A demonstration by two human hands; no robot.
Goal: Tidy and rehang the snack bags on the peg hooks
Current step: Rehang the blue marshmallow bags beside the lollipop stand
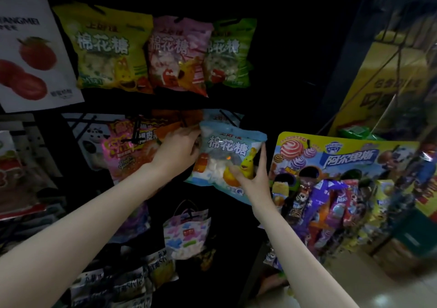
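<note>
Both grips are on the blue marshmallow bag (pixel 230 161): the right hand (pixel 254 176) pinches its lower corner to steady it, while the left hand (pixel 176 149) clasps its top edge, likely steering the hole toward a peg hook (pixel 227 117) just above, dim here.

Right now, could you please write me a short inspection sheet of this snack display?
Surface: dark peg rack, dimly lit.
Job's things: blue marshmallow bag tilted, off its hook; yellow bag, pink bag and green bag hang above.
Clutter: lollipop display card at right, candy sticks below it.
Hands: left hand at the blue bag's top corner; right hand grips its lower edge.
Cables: nothing seen.
Surroundings: strawberry poster at left.
</note>
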